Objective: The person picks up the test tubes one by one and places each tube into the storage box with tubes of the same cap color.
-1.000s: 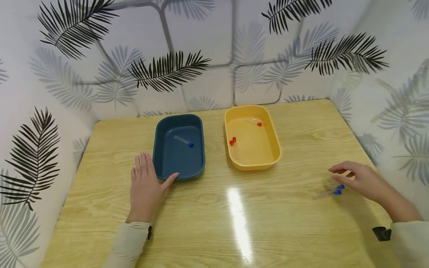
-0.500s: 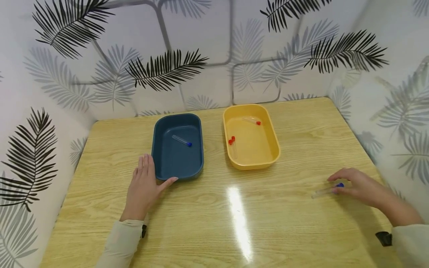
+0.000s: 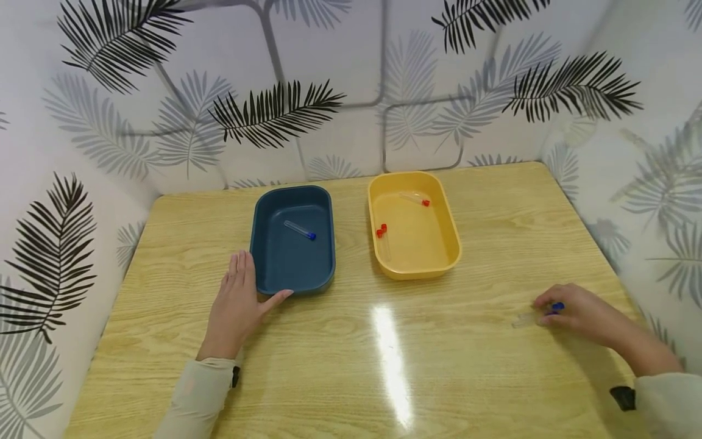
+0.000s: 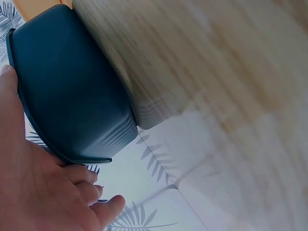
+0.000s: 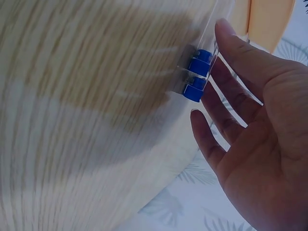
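Two clear test tubes with blue caps (image 5: 199, 62) lie side by side on the wooden table at the right. My right hand (image 3: 581, 317) is down over them, thumb and forefinger pinching at the tube (image 3: 523, 320) just ahead of its cap; the other fingers spread loosely beside the caps in the right wrist view. My left hand (image 3: 233, 317) rests with straight fingers along the left side of the dark blue tray (image 3: 253, 244), its thumb at the near corner. Inside that tray is one blue-capped test tube (image 3: 298, 230).
A yellow tray (image 3: 456, 247) stands right of the blue one, holding several red-capped test tubes (image 3: 386, 244). The wooden table (image 3: 329, 366) ends at a leaf-patterned wall covering (image 3: 340, 140) behind and at both sides.
My right hand has come down onto the blue-capped test tubes, and its thumb and forefinger have closed in on them. The left hand stays at the blue tray, its wrist shifted slightly left.
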The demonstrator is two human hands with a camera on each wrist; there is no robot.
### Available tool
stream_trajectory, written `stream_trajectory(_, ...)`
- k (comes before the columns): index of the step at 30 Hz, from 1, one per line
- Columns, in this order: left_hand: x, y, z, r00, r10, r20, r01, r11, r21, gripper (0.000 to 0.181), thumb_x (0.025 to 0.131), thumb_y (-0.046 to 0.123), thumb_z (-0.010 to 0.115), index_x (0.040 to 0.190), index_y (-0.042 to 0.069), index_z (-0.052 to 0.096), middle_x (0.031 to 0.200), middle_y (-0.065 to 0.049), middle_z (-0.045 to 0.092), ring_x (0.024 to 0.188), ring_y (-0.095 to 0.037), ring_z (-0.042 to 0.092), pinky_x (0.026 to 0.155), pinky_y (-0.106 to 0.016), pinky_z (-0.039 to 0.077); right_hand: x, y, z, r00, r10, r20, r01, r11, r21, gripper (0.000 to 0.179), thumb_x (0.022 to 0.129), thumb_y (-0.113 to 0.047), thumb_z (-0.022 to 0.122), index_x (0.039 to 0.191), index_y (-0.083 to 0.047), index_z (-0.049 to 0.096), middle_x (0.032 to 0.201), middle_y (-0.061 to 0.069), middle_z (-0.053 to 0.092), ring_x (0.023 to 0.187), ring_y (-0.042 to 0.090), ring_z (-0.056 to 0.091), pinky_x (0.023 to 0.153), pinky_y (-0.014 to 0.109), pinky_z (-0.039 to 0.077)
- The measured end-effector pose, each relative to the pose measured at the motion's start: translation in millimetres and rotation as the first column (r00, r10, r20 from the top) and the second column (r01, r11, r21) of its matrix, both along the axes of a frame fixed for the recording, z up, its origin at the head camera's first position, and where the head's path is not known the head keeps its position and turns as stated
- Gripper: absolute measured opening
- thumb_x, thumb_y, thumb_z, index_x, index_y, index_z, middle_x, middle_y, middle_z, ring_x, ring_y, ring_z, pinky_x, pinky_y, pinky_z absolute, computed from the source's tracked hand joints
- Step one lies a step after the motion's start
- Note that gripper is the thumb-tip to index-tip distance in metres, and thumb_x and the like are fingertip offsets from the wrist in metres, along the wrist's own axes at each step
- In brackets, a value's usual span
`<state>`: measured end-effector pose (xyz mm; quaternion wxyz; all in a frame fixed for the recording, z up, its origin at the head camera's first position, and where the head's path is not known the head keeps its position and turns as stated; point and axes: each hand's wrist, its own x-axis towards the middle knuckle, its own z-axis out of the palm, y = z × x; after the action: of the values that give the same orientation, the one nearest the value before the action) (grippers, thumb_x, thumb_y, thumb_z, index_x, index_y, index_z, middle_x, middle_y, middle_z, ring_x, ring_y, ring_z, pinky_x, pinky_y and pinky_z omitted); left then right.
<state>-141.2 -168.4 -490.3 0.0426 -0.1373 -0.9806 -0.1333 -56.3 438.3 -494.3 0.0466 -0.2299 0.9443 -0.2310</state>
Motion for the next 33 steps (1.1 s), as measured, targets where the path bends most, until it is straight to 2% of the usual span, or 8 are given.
stream_trajectory(3,0.8,0.0,0.0,1.0,0.0,0.007,0.0,1.0,0.004,0.11,0.079,0.076,0.042,0.146,-0.005,0.011,0.152,-0.022,0.009,0.14,-0.033,0.006,0.106,-0.054,0.022,0.9,-0.7,-1.9,1.0,0.008,-0.017,-0.008,1.0,-0.01,0.024,0.071,-0.013,0.079,0.091,-0.007,0.068,0.086,-0.003,0.066,0.078,0.005,0.058,0.065,0.027,0.049)
stream_trajectory(7,1.2,0.1,-0.5,1.0,0.002,0.001,-0.002,1.0,0.006,0.111,0.078,0.076,0.042,0.146,-0.006,0.012,0.151,-0.024,0.012,0.14,-0.033,0.006,0.105,-0.055,0.023,0.4,-2.7,-1.8,1.0,0.003,0.011,-0.003,1.0,-0.013,0.024,0.072,-0.015,0.079,0.092,-0.007,0.068,0.087,-0.004,0.065,0.078,0.005,0.058,0.065,0.027,0.05)
stream_trajectory(14,1.9,0.7,-1.4,1.0,0.005,-0.004,-0.005,1.0,0.009,0.111,0.078,0.077,0.042,0.147,-0.004,0.01,0.151,-0.024,0.011,0.14,-0.033,0.005,0.105,-0.054,0.023,-4.2,-7.2,2.2,0.981,-0.048,0.186,0.051,0.999,-0.008,0.031,0.075,-0.024,0.077,0.095,-0.004,0.065,0.09,-0.003,0.063,0.081,0.008,0.059,0.068,0.029,0.051)
stream_trajectory(18,2.5,1.4,-0.6,1.0,0.002,0.002,-0.002,1.0,0.015,0.111,0.078,0.076,0.042,0.147,-0.004,0.009,0.151,-0.024,0.011,0.14,-0.033,0.004,0.105,-0.054,0.023,-5.5,-8.4,3.1,0.971,-0.063,0.23,0.069,0.997,-0.016,0.032,0.075,-0.026,0.077,0.095,-0.006,0.063,0.09,-0.003,0.061,0.08,0.007,0.058,0.068,0.027,0.05)
stream_trajectory(22,2.6,2.0,0.3,1.0,0.004,0.0,-0.004,1.0,0.011,0.11,0.078,0.076,0.042,0.147,-0.004,0.01,0.151,-0.024,0.011,0.14,-0.033,0.005,0.106,-0.054,0.023,-5.0,-9.8,2.7,0.969,-0.061,0.24,0.073,0.997,-0.041,0.029,0.075,-0.027,0.077,0.092,-0.008,0.061,0.087,-0.005,0.059,0.078,0.004,0.056,0.066,0.025,0.049)
stream_trajectory(28,2.7,1.8,0.7,1.0,0.009,-0.002,-0.008,1.0,0.015,0.11,0.079,0.076,0.043,0.147,-0.004,0.009,0.151,-0.024,0.012,0.14,-0.033,0.005,0.105,-0.054,0.024,-4.1,-10.9,2.7,0.98,-0.043,0.196,0.058,0.996,-0.072,0.022,0.076,-0.021,0.077,0.086,-0.011,0.06,0.082,-0.007,0.058,0.073,0.0,0.054,0.06,0.023,0.046)
stream_trajectory(33,2.7,0.9,0.1,1.0,0.011,0.005,-0.011,1.0,0.02,0.11,0.079,0.076,0.042,0.147,-0.004,0.009,0.151,-0.024,0.011,0.14,-0.032,0.003,0.106,-0.054,0.023,-4.7,-11.1,3.8,0.979,-0.069,0.19,0.081,0.995,-0.054,0.02,0.077,-0.024,0.076,0.087,-0.014,0.062,0.082,-0.01,0.059,0.073,-0.001,0.054,0.061,0.023,0.047)
